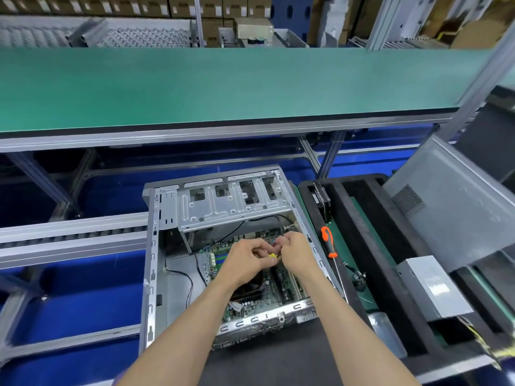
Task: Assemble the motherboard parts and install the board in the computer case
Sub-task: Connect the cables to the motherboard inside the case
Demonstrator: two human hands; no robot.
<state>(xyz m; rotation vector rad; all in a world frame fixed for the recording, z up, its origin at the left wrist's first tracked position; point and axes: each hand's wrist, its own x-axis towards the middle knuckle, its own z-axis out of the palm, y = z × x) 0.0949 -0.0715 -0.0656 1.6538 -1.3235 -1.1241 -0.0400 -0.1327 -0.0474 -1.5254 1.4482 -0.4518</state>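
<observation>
The computer case (223,246) lies open on its side near the front edge of the worktop (278,358), its open face up, with the motherboard (276,291) seated flat on its floor and a metal drive cage (231,204) spanning its far end. Both hands meet over the middle of the board. The left hand (246,261) has its fingers curled and pinches a small yellow connector (273,256) at its fingertips; the right hand (295,253) is curled too, its fingertips touching the same connector from the other side, though exactly how it holds is hard to tell. A black cable (184,277) loops across the case floor by the board's left edge. To the right of the case, a black foam tray (376,246) holds an orange-handled screwdriver (328,243) lying along its left channel, and a grey power supply (434,288) rests further right. A side panel (451,201) leans at the right edge. A green conveyor belt (223,87) runs across behind.
</observation>
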